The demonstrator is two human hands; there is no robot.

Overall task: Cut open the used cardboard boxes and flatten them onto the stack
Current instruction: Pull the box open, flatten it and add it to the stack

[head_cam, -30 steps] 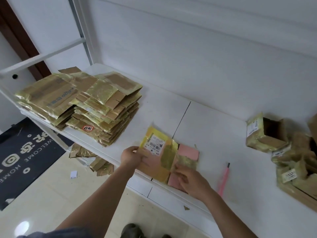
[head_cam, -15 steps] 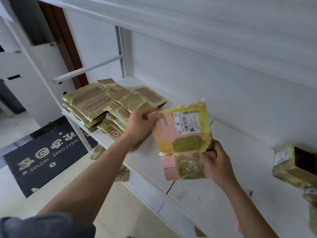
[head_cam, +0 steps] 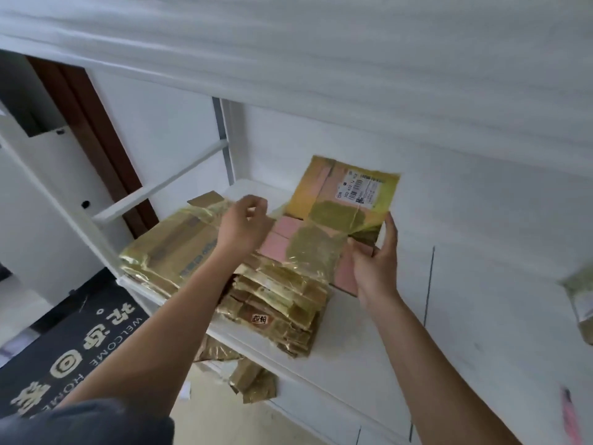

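A flattened pink cardboard box (head_cam: 324, 220) with yellowish tape and a white shipping label lies tilted over the right-hand stack of flattened boxes (head_cam: 282, 303) on the white shelf. My right hand (head_cam: 375, 261) holds its right edge, thumb on top and fingers behind. My left hand (head_cam: 245, 223) hovers above the box's left edge with fingers loosely curled and nothing in it. A second stack of flattened boxes (head_cam: 173, 252) lies to the left.
A pink cutter (head_cam: 569, 415) lies on the white shelf (head_cam: 385, 332) at the lower right, blurred. An uncut taped box (head_cam: 582, 303) shows at the right edge. Cardboard scraps (head_cam: 253, 380) lie on the floor beside a dark welcome mat (head_cam: 70, 348). A wall stands close behind.
The flattened pink box went from the shelf's middle up and left onto the right stack. My left hand has let go of it; my right hand still holds it.
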